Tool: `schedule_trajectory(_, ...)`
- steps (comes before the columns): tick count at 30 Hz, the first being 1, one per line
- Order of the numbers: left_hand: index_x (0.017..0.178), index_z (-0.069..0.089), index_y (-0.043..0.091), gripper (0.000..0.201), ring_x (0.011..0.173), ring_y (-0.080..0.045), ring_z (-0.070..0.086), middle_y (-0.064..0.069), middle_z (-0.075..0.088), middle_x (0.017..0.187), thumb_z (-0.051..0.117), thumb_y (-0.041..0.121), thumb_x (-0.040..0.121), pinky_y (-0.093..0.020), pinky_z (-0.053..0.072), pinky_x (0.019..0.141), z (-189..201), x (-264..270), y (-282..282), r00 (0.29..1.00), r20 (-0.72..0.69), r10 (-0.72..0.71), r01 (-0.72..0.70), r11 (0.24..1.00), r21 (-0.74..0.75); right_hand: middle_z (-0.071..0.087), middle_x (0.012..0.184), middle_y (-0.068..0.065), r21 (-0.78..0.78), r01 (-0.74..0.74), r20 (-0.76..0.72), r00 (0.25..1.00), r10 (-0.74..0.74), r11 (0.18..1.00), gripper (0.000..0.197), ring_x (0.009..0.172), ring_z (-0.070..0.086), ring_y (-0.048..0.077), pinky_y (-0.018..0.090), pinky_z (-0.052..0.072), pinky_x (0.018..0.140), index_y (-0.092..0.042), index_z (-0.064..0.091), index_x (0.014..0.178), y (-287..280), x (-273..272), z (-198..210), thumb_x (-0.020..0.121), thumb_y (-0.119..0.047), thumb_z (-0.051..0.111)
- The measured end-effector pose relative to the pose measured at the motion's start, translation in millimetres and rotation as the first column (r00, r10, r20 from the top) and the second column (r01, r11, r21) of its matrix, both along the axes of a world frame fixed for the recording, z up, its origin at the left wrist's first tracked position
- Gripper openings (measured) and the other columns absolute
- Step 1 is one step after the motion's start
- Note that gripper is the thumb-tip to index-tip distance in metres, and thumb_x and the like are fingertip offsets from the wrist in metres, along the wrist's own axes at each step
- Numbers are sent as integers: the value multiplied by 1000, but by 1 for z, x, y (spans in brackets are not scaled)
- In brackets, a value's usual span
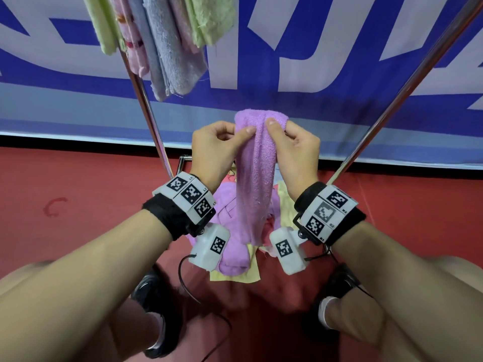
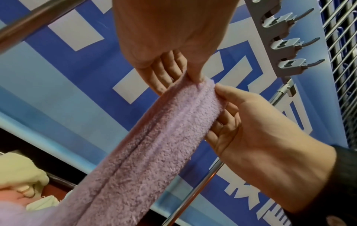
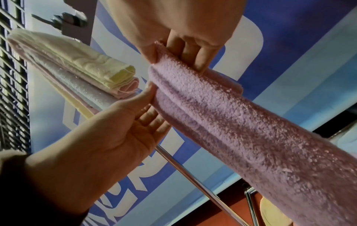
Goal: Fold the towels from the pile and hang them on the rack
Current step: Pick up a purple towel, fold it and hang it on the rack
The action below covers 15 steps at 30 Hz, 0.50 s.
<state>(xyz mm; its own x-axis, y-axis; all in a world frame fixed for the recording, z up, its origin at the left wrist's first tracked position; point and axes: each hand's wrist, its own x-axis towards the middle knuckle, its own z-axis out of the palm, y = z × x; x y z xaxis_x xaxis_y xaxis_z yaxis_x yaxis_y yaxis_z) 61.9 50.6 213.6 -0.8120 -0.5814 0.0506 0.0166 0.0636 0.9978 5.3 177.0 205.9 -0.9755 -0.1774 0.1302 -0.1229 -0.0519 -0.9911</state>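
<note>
Both forearms reach forward in the head view, each wrist wrapped in a black strap carrying white marker blocks. Beyond them the left hand (image 1: 214, 150) and the right hand (image 1: 292, 150) hold up a lilac towel (image 1: 257, 176), folded lengthwise into a narrow band. Each hand pinches the band's upper end between thumb and curled fingers, the left on its left edge, the right on its right edge, thumbs nearly meeting at the top fold. From there the band hangs straight down between the wrists, its lower end just above the pile of towels (image 1: 235, 262) on the red floor (image 1: 91, 194), where lilac, pale yellow and pink cloth lie heaped; whether the hanging end touches the heap is hard to say. Two slanted metal rack poles (image 1: 146, 111) flank the hands, well apart. Up at the left, several folded towels (image 1: 167, 45), green, pink and grey-blue, hang side by side on the rack. Behind everything stands a blue and white banner (image 1: 313, 74). Black shoes (image 1: 154, 314) show at the bottom, either side of the pile.
</note>
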Motion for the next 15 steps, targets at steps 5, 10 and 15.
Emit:
schedule_trajectory(5, 73, 64, 16, 29, 61, -15, 49, 1, 58, 63, 58, 18, 101, -34, 45, 65, -6, -4, -7, 997, -14, -71, 72, 994, 86, 42, 73, 10, -28, 1, 90, 996, 1, 1000, 59, 72, 36, 23, 41, 34, 64, 6, 59, 81, 1, -4, -3, 80, -52, 70)
schedule_trajectory(10, 83, 57, 19, 24, 56, -15, 41, 1, 49, 64, 49, 25, 104, -30, 34, 59, -8, -5, 2, 981, 65, -181, 159, 955, 251, 64, 93, 7, -133, -15, 239, 970, 47, 991, 49, 91, 57, 19, 52, 53, 95, 2, 70, 94, -1, -8, -8, 79, -45, 74)
schedule_trajectory(15, 91, 56, 19, 14, 50, -13, 48, 3, 57, 59, 68, 25, 93, -27, 39, 53, -14, -5, -3, 985, 152, -79, 65, 993, 95, 74, 111, 22, -180, -82, 315, 939, 136, 980, 41, 97, 67, 27, 55, 51, 102, 2, 73, 104, 1, -4, -6, 85, -34, 75)
